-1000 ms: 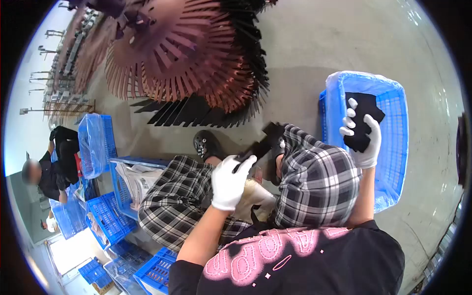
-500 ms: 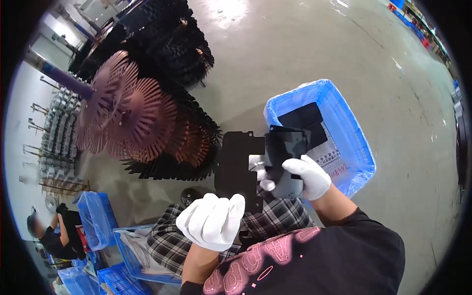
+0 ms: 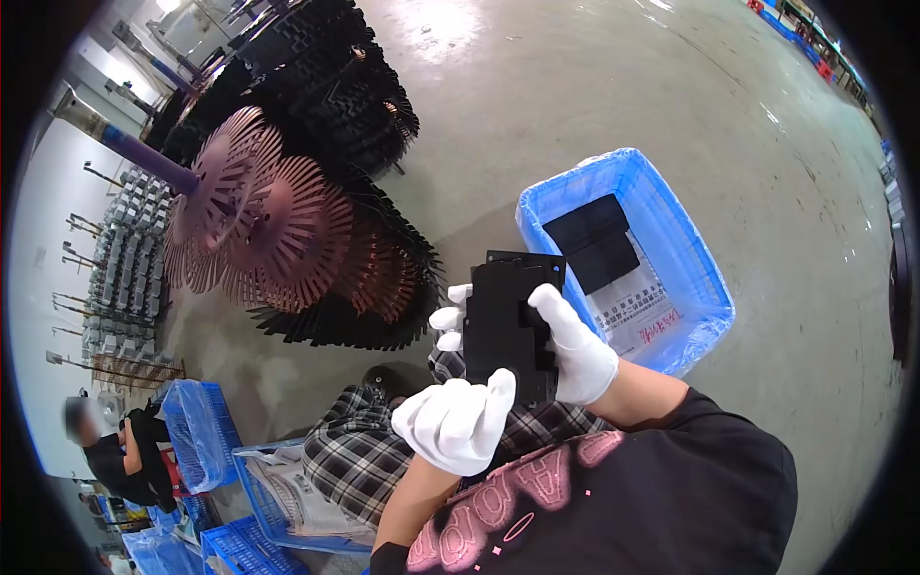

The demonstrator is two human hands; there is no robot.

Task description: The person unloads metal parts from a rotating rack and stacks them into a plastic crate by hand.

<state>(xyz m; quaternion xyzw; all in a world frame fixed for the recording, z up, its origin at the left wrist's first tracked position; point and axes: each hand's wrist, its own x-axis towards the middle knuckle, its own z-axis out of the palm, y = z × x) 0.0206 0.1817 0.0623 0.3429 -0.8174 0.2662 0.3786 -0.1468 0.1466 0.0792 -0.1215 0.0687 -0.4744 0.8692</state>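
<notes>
Firmly gripping plates (image 3: 503,321) with the right hand (image 3: 586,362), above the lap, near the crate (image 3: 704,287).
Press evenly, thumb in front, fingers behind; square edges gently at the lower corner with the curled left hand (image 3: 448,426), cannot tell if pinching.

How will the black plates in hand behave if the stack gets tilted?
The black plates look stiff: flat faces, no visible sag. They may slide over each other, since their edges sit offset and no strap shows. The right hand spanning them probably limits that.
</notes>
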